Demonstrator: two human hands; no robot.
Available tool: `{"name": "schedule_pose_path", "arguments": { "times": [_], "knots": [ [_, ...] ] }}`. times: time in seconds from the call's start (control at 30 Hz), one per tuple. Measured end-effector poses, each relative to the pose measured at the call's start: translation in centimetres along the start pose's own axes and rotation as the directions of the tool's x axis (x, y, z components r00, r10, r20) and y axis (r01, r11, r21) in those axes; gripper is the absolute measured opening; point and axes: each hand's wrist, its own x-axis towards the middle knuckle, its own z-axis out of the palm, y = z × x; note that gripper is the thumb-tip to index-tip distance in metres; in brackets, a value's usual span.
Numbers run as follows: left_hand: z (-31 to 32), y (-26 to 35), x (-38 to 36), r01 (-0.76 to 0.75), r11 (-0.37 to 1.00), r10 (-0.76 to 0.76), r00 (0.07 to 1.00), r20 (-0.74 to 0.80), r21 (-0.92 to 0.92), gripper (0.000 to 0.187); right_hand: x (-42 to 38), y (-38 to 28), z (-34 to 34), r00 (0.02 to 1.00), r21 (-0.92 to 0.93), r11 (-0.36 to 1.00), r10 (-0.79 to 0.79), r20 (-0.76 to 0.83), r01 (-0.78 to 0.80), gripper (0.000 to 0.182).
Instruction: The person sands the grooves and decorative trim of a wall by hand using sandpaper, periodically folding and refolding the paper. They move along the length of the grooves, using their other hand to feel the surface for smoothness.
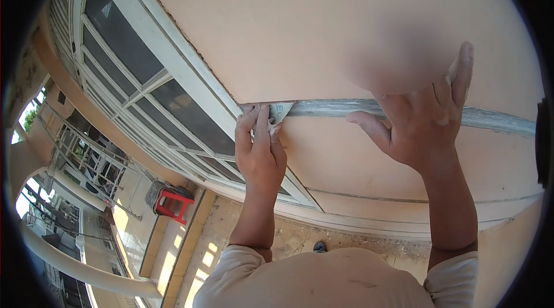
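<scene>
Beside the white window frame, my left hand (261, 149) presses a small folded piece of printed paper (281, 112) against a grey strip (334, 108) that runs across the peach wall (277, 31). Its fingers are bent together on the paper. Farther right, my right hand (424, 117) lies over the same strip with thumb and little finger spread, holding nothing that shows. A blurred patch covers part of its fingers. White dust marks the fingers of both hands.
The white window frame (167, 37) with dark panes stands at the left. Below it, a red stool (173, 205) with a grey thing on it sits near a tiled step (187, 239). Metal railings and a curved pale beam are at the far left.
</scene>
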Motion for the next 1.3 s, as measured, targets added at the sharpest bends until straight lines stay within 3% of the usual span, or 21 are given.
{"name": "schedule_pose_path", "arguments": {
  "times": [0.1, 0.13, 0.33, 0.53, 0.6, 0.73, 0.87, 1.03, 1.3],
  "knots": [
    [0.8, 2.0, 0.3, 0.051, 0.996, -0.048, 0.998, -0.046, 0.077, 0.034, -0.2, -0.2, 0.1, 1.0, 0.009, 0.999, 0.031, 0.003, -0.031, 0.061],
    [1.2, 2.9, 0.2, 0.055, 0.998, -0.055, 0.998, -0.04, -0.004, 0.035, -0.1, -0.3, 0.2, 0.999, 0.01, 0.999, 0.032, -0.005, -0.032, 0.061],
    [0.0, 1.7, 0.3, -0.028, 0.999, 0.029, 0.999, 0.037, -0.032, 0.037, -0.2, -0.2, 0.2, 1.0, 0.009, 1.0, 0.019, 0.0, -0.019, 0.062],
    [1.1, 3.5, 0.5, 0.064, 0.997, -0.062, 0.997, -0.042, 0.046, 0.034, -0.2, -0.3, 0.3, 1.0, -0.005, 1.0, 0.028, -0.011, -0.028, 0.063],
    [1.4, 5.0, 0.8, -0.114, 0.991, 0.113, 0.993, -0.025, -0.063, 0.034, -0.2, -0.3, 0.4, 1.0, -0.022, 0.999, 0.026, -0.013, -0.027, 0.063],
    [0.9, 4.5, 1.5, -0.156, 0.974, 0.165, 0.986, 0.041, -0.167, 0.036, -0.3, -0.2, 0.1, 0.999, -0.056, 0.998, 0.028, 0.016, -0.027, 0.063],
    [-0.6, -0.5, 0.2, -0.037, 0.998, 0.034, 0.998, 0.053, 0.051, 0.042, -0.6, 0.1, 0.3, 1.0, -0.051, 0.999, 0.014, 0.005, -0.014, 0.063],
    [1.3, 1.9, 0.2, 0.039, 0.994, -0.031, 0.996, -0.079, 0.101, 0.033, -0.4, -0.3, 0.4, 1.0, -0.044, 0.999, 0.027, -0.002, -0.027, 0.062],
    [-0.7, 0.1, 0.0, -0.018, 0.998, 0.021, 0.999, 0.043, -0.057, 0.035, -0.4, -0.1, 0.4, 1.0, -0.098, 0.995, 0.003, 0.014, -0.002, 0.063]
  ]
}}
